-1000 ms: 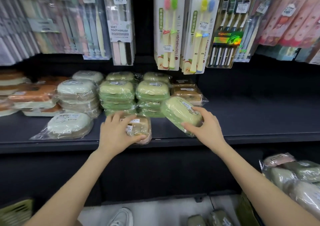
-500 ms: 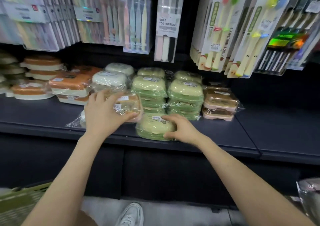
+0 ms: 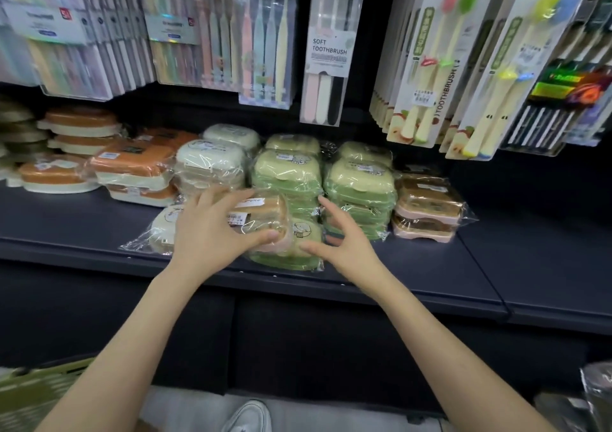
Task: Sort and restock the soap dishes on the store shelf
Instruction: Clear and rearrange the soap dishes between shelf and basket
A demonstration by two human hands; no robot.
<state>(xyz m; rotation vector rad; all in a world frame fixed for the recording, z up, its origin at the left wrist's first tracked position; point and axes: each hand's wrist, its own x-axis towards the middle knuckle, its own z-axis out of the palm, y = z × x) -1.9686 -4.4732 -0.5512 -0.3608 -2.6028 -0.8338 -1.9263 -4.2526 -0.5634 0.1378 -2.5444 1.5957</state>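
My left hand (image 3: 208,233) grips a wrapped brown-and-pink soap dish (image 3: 265,216), held just above the dark shelf (image 3: 82,233). Under and behind it, a wrapped green soap dish (image 3: 298,249) lies flat at the shelf's front. My right hand (image 3: 344,243) hovers right beside that green dish with fingers spread and loosely bent, holding nothing. Behind stand two stacks of green dishes (image 3: 359,186), a stack of white ones (image 3: 208,166), orange ones (image 3: 132,166) to the left and two brown-and-pink ones (image 3: 427,210) to the right. A single white dish (image 3: 165,229) lies partly hidden behind my left hand.
Toothbrush packs (image 3: 328,51) hang above the shelf, low over the stacks. Right of the brown dishes is bare shelf (image 3: 530,233). A green basket (image 3: 36,392) sits at the lower left, wrapped goods (image 3: 592,398) at the lower right, and a white shoe (image 3: 251,415) below.
My right hand set the green dish flat at the shelf's front and let go of it. My left hand lifted the brown-and-pink dish and moved it rightward over the green one.
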